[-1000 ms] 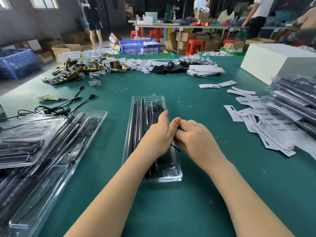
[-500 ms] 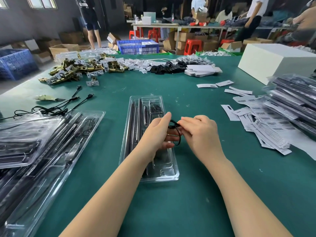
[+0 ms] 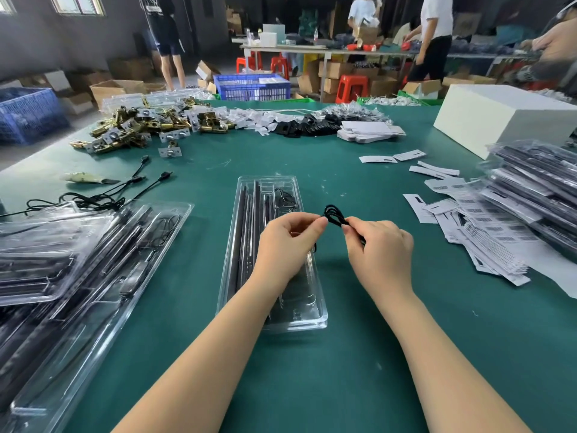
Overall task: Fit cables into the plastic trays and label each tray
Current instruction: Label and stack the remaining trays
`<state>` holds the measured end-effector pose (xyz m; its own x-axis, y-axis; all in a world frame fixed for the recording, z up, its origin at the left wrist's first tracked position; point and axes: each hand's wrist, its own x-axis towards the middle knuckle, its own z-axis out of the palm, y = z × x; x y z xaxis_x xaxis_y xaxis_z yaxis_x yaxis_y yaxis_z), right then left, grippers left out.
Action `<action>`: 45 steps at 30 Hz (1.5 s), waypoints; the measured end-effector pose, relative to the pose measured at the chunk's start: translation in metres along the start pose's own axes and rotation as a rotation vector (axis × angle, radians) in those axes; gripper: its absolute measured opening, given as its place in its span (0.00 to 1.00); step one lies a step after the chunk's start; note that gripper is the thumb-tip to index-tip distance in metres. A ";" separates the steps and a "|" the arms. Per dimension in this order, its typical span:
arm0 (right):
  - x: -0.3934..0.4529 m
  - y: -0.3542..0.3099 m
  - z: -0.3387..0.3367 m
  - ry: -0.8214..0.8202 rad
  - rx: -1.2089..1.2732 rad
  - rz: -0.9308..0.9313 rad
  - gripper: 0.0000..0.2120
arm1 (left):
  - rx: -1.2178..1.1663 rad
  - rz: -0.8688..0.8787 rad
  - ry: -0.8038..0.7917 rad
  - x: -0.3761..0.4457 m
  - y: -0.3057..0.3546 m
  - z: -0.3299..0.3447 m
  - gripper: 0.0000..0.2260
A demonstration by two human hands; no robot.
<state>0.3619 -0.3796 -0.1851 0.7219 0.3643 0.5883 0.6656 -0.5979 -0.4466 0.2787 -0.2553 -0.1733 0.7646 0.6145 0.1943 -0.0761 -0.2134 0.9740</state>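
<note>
Both hands meet above the near half of a clear tray and share a coiled black cable. The left hand pinches one side of the coil between thumb and fingertips, its other fingers curled. The right hand pinches the other side, and the loops rise in the gap between the two pinches. A short tail of cable runs down under the right hand's fingers.

The tray lies lengthwise directly beneath the left hand, on the green table. Long dark strips fill its left channels, and a thin wire sits in a far compartment, beyond the grip.

Left of the grip lie stacked trays with dark parts inside. Beyond them, loose cables trail across the table. Right of the grip, white barcode labels are spread in a loose heap, touching a pile of packed trays further right. Well beyond the grip sit brass hardware, small black parts and a white box.
</note>
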 end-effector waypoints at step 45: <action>-0.008 -0.005 0.017 -0.107 0.575 0.115 0.09 | 0.806 0.040 -0.226 -0.010 0.036 -0.015 0.26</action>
<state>0.3562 -0.3670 -0.1992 0.7905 0.4083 0.4566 0.5562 -0.1664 -0.8142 0.2583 -0.2575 -0.1389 0.8874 0.4463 0.1155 0.3093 -0.7621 0.5688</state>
